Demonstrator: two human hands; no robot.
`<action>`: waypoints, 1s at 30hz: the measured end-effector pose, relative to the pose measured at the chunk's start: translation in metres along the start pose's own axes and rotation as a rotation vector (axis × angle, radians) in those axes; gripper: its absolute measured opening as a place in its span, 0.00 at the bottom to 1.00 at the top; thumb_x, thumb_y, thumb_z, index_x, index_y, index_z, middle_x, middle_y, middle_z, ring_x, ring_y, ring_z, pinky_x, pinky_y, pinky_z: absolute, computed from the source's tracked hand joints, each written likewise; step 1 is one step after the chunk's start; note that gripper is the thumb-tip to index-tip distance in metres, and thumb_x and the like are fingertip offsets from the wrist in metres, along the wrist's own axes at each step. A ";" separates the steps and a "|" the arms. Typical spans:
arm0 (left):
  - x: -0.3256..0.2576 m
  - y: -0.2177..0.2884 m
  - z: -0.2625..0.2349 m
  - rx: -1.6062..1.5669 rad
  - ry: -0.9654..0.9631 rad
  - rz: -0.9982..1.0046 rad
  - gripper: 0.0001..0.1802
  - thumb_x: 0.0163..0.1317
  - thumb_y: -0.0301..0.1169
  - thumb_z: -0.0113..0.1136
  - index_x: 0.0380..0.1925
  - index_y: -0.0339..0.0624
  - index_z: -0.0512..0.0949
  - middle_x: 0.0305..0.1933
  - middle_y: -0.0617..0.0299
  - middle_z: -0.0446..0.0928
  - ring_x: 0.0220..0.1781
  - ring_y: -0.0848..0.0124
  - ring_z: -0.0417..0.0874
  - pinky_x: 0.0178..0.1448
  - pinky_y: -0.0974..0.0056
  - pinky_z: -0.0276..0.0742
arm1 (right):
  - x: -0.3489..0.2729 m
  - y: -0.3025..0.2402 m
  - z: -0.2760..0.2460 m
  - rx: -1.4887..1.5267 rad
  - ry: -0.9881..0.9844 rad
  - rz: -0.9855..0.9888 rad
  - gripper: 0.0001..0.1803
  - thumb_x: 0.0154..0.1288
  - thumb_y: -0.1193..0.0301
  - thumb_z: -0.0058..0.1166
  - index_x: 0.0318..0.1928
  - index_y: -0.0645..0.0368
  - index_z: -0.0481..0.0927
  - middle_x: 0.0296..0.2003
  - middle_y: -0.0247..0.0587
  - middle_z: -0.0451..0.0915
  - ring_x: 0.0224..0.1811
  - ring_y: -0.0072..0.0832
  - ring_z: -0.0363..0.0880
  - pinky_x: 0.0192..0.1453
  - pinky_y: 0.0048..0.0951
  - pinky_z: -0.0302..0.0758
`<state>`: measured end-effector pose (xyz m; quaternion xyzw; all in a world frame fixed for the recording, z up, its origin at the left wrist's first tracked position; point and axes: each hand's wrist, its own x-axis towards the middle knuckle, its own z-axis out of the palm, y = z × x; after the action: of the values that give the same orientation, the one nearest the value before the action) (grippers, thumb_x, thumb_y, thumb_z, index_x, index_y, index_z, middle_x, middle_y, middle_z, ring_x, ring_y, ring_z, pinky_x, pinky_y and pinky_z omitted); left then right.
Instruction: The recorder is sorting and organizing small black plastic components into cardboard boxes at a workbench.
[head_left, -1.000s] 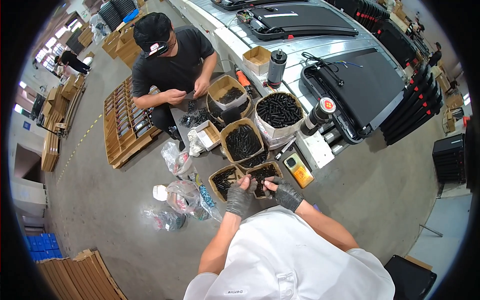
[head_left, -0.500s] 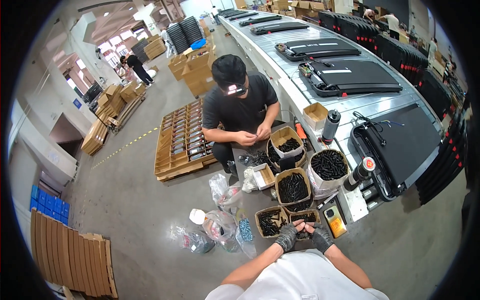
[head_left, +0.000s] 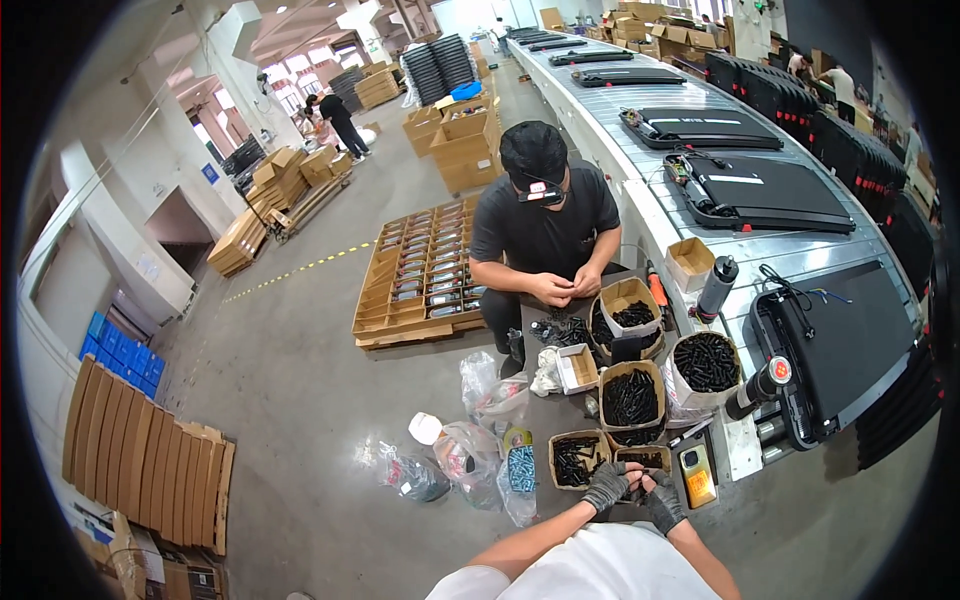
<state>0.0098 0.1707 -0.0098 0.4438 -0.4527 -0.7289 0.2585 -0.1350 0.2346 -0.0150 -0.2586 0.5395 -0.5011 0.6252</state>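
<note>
My left hand (head_left: pixel 607 487) and my right hand (head_left: pixel 664 502), both in dark grey fingerless gloves, meet at the front edge of the low work surface. Their bare fingertips are pinched close together over a small carton (head_left: pixel 669 459) of black parts. Whatever sits between the fingers is too small to make out. Left of my left hand stands another open carton (head_left: pixel 572 487) with short black rod-like parts. Beyond the hands is a larger carton (head_left: pixel 662 388) filled with similar pieces. A phone with an orange-yellow back (head_left: pixel 698 477) lies to the right of my right hand.
Across from me a seated co-worker (head_left: pixel 545 225) handles something small. A conveyor (head_left: pixel 640 190) carrying flat black units runs along the right. Plastic bags (head_left: pixel 468 455) and a bag of blue screws (head_left: pixel 522 468) are on the left. A divided carton tray (head_left: pixel 420 270) lies beyond.
The view has swung left, so the scene sits further right and lower. My hands stay together over the same small carton, fingers shifted slightly. The co-worker's hands remain together.
</note>
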 end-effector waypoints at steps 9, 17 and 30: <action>-0.005 0.000 -0.002 0.433 0.023 0.222 0.21 0.62 0.37 0.60 0.51 0.35 0.78 0.43 0.53 0.83 0.46 0.66 0.83 0.54 0.65 0.75 | -0.009 -0.006 -0.005 -0.105 -0.002 -0.036 0.10 0.69 0.66 0.51 0.42 0.59 0.73 0.28 0.33 0.78 0.30 0.20 0.75 0.33 0.22 0.73; 0.004 0.012 -0.016 0.301 -0.134 0.336 0.20 0.67 0.44 0.48 0.32 0.37 0.77 0.27 0.61 0.78 0.29 0.71 0.76 0.39 0.64 0.73 | 0.004 -0.017 -0.004 0.167 -0.157 0.038 0.18 0.71 0.56 0.48 0.41 0.60 0.79 0.35 0.29 0.76 0.36 0.17 0.70 0.41 0.20 0.68; -0.019 0.011 -0.021 -0.168 0.065 -0.160 0.13 0.62 0.34 0.63 0.43 0.39 0.81 0.30 0.65 0.80 0.28 0.77 0.78 0.31 0.73 0.74 | -0.015 -0.020 -0.030 0.680 -0.138 0.242 0.21 0.69 0.67 0.47 0.58 0.66 0.71 0.52 0.50 0.76 0.55 0.35 0.76 0.61 0.33 0.74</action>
<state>0.0365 0.1714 0.0039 0.4788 -0.3446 -0.7677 0.2504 -0.1686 0.2474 0.0006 -0.0033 0.3252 -0.5556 0.7652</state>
